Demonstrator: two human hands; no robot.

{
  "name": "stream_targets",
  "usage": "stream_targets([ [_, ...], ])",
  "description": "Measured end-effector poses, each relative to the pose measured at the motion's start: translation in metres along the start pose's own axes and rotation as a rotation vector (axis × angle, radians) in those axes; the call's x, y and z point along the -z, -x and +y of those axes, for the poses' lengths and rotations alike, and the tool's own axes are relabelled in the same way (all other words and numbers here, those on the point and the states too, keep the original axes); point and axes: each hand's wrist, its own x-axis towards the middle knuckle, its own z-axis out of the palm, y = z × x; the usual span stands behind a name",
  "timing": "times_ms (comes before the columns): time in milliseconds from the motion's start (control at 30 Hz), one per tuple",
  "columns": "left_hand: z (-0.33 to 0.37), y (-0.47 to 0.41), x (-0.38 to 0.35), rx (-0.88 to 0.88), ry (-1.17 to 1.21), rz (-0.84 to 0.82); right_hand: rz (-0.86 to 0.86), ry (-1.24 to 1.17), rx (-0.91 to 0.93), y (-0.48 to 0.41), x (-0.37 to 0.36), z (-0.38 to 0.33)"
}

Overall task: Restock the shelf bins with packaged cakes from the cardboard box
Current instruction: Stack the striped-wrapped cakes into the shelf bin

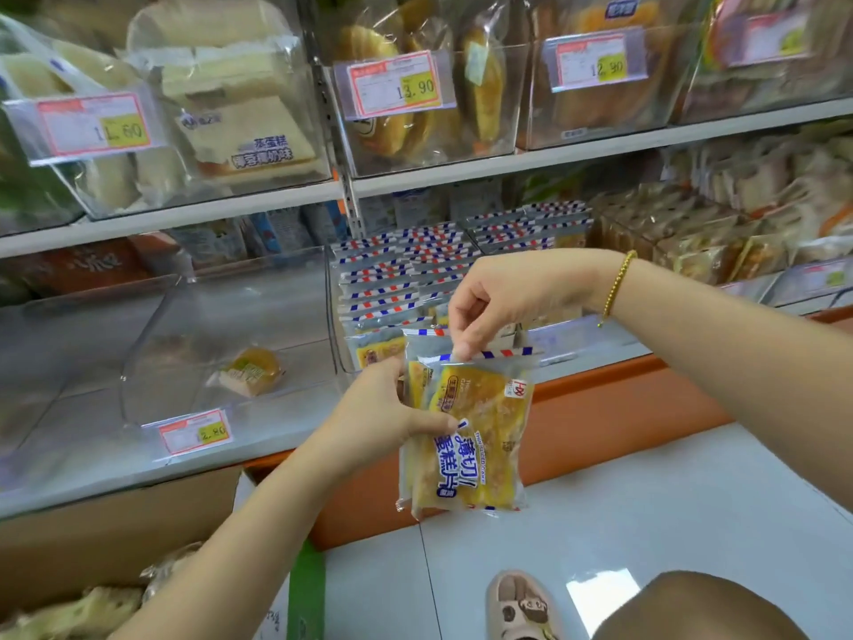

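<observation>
A small stack of yellow sliced-cake packs (471, 436) with blue lettering hangs upright in front of the lower shelf. My left hand (387, 408) grips the stack from its left side, thumb across the front. My right hand (503, 297) pinches the striped top seal of the front pack from above. Behind them a clear bin (333, 316) holds several rows of the same red-and-blue striped packs (415, 265). The cardboard box (115, 533) stands open at the lower left with wrapped cakes (83, 607) inside.
A clear bin (152, 344) to the left holds a single small yellow cake (251, 371). The upper shelf (507, 164) carries bins of bread and cakes with price tags. An orange shelf base (623, 408) borders the pale floor. My knee and shoe (521, 607) are at the bottom.
</observation>
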Motion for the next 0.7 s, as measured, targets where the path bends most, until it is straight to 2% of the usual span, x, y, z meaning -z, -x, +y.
stream_targets([
  [133, 0.004, -0.008, -0.008, -0.002, -0.059, -0.049, 0.1, 0.106, 0.069, 0.016, -0.003, 0.013],
  [267, 0.001, -0.014, -0.018, 0.017, 0.091, -0.183, 0.283, 0.21, 0.071, 0.031, -0.018, 0.036],
  [367, 0.0, -0.018, -0.028, 0.035, 0.234, -0.194, 0.609, -0.029, 0.123, 0.042, -0.028, 0.058],
  [400, -0.001, -0.02, -0.03, 0.041, 0.293, -0.193, 0.718, -0.167, 0.098, 0.049, -0.027, 0.066],
  [433, -0.001, -0.023, -0.03, 0.049, 0.344, -0.182, 0.752, -0.327, 0.043, 0.057, -0.027, 0.076],
  [500, 0.001, -0.029, -0.03, 0.063, 0.454, -0.147, 0.56, -0.601, -0.088, 0.072, -0.033, 0.093],
  [567, 0.009, -0.039, -0.03, 0.069, 0.533, -0.168, 0.33, -0.729, -0.143, 0.08, -0.049, 0.105],
  [633, 0.023, -0.05, -0.033, 0.075, 0.519, -0.25, 0.296, -0.807, -0.113, 0.084, -0.055, 0.11],
  [700, 0.037, -0.064, -0.041, 0.076, 0.528, -0.337, 0.39, -0.845, -0.111, 0.091, -0.047, 0.112],
])
